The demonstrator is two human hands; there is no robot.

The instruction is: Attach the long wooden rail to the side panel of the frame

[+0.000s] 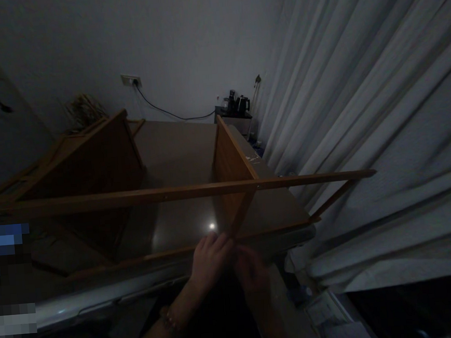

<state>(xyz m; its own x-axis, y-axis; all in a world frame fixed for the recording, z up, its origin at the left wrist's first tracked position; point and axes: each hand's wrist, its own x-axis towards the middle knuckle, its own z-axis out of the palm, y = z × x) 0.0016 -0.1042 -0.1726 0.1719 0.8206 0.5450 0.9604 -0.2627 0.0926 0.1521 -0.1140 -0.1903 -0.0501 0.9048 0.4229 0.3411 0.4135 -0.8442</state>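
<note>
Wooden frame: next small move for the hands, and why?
Probably brace the left hand against the lower rail while the right hand works near the foot of the wooden divider: both hands are close together there, though dimness hides whether they hold anything.

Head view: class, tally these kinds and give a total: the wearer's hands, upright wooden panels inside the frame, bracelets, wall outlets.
Hands: 2 (left hand, right hand)
Upright wooden panels: 2 (left panel, centre panel)
Bracelet: 1
Wall outlet: 1
Total: 6
</note>
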